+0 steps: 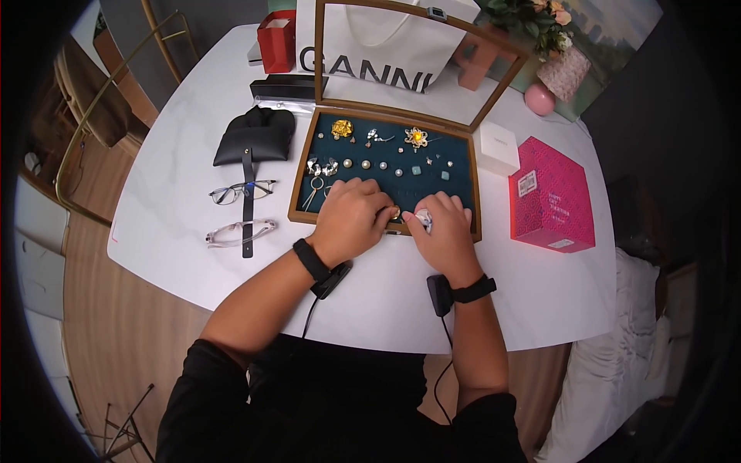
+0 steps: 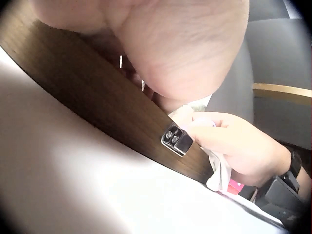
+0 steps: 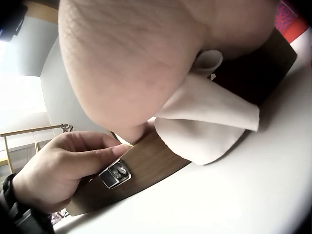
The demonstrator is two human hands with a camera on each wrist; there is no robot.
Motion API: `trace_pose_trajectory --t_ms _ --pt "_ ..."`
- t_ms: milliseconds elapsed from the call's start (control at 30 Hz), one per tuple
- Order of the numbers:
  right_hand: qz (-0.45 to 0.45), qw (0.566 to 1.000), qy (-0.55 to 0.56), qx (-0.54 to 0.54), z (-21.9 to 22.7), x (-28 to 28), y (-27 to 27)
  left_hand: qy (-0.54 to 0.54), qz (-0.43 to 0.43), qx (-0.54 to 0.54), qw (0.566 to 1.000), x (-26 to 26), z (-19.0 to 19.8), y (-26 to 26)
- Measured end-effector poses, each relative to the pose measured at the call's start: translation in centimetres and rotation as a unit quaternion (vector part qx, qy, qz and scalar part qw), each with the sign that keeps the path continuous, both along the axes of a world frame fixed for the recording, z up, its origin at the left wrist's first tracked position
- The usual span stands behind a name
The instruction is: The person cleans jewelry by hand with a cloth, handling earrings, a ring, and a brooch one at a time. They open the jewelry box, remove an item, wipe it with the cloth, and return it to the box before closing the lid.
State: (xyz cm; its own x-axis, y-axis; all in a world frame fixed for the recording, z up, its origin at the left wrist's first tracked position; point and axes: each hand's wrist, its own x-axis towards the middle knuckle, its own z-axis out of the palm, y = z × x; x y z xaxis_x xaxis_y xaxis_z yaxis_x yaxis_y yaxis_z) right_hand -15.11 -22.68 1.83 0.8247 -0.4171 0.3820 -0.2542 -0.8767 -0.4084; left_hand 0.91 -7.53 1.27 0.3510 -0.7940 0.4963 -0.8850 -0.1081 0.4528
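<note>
A wooden jewellery box (image 1: pixel 295 202) with a glass lid raised lies on the table, its dark green lining set with earrings and other small pieces. Over its front edge, my left hand (image 1: pixel 351 220) pinches a small gold-coloured piece of jewellery (image 1: pixel 396 212) between thumb and fingertip; the fingers hide most of it. Close beside it, my right hand (image 1: pixel 448 239) grips a white cloth (image 3: pixel 204 112), bunched in the fingers with its loose end hanging over the box's front. Between the hands, a metal clasp (image 3: pixel 115 174) sits on the front wall.
Left of the box lie two pairs of glasses (image 1: pixel 241 231) and a black leather pouch (image 1: pixel 258 143). To the right stand a small white box (image 1: pixel 498 148) and a pink box (image 1: pixel 552 197). A white paper bag (image 1: pixel 370 54) is behind the lid.
</note>
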Motion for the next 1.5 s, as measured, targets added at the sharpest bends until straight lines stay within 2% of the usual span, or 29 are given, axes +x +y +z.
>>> trace_pose_trajectory --t_ms 233,433,533,633,967,1233,1500 --pt "0.027 0.999 0.009 0.030 -0.3 0.0 0.1 -0.015 -0.003 -0.009 1.000 -0.2 -0.6 -0.1" --pt "0.004 0.997 -0.061 0.053 -1.1 0.4 -0.1 0.020 0.014 -0.026 0.999 -0.3 -0.5 -0.2" --pt "0.011 0.997 -0.062 0.041 -1.2 0.3 -0.1 0.023 0.012 -0.014 1.000 -0.3 -0.5 -0.1" --pt "0.001 1.000 -0.024 0.008 -0.9 0.3 0.2 0.017 0.011 -0.014 1.000 -0.2 -0.6 -0.1" --pt "-0.004 1.000 -0.018 0.007 -0.7 0.2 0.4 -0.017 -0.031 -0.018 0.999 -0.7 -0.1 0.0" --pt "-0.026 0.999 -0.028 0.028 -1.3 0.2 0.3 0.010 -0.042 -0.012 0.999 -0.6 -0.4 0.0" --pt "-0.043 0.998 0.006 0.040 -1.1 0.0 0.3 0.035 -0.037 -0.007 0.999 -0.7 -0.2 0.0"
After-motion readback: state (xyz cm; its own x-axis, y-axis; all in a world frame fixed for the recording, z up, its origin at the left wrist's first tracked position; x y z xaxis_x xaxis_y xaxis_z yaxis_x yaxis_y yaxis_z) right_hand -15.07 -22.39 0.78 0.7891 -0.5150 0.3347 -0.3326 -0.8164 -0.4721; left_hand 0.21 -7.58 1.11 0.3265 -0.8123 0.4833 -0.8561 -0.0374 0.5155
